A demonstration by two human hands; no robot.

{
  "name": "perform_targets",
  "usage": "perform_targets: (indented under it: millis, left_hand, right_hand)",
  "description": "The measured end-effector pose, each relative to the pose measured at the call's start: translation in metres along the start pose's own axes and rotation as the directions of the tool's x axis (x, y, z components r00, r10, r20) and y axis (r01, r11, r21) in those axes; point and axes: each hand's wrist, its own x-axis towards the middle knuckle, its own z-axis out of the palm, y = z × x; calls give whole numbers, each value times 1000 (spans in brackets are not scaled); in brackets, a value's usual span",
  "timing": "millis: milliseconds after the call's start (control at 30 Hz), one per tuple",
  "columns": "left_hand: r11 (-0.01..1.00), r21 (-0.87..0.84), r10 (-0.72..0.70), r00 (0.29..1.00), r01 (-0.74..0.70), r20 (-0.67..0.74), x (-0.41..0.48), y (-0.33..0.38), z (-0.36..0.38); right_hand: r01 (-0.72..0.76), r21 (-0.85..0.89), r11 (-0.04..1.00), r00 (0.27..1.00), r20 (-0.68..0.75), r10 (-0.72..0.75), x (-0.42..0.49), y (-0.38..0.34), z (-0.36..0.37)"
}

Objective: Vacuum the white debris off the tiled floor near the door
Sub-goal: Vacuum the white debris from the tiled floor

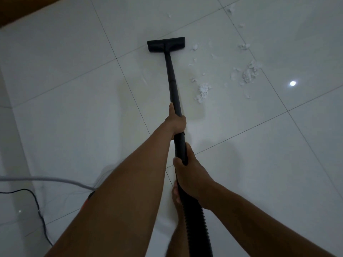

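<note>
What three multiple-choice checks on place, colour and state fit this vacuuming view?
1. The white debris lies where from the vacuum head? A. to its right B. to its left C. beneath it
2. The tube is: A. red B. black C. white
3. The left hand and right hand: A. both free B. one grips the tube C. both grip the tube
Answers: A, scraps scatter right of the vacuum head; B, it is dark throughout; C, each hand wraps it.
</note>
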Motion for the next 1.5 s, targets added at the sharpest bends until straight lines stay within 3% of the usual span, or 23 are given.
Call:
perform_targets:
  millis: [400, 967, 1500]
  left_hand:
    - [1000, -12, 0, 1000, 0, -6, 3, 24, -8]
    - [999, -12, -47, 998, 47, 31, -70, -14, 2]
    - [990, 24, -142, 988, 140, 67, -106, 38, -24]
  right_hand:
    - [41, -12, 999, 999, -14, -41, -4, -28, -8]
    - [8, -11, 1000, 1000, -6, -8, -77, 7, 14]
    - [8, 66, 998, 1000, 10, -9, -113, -45, 12]
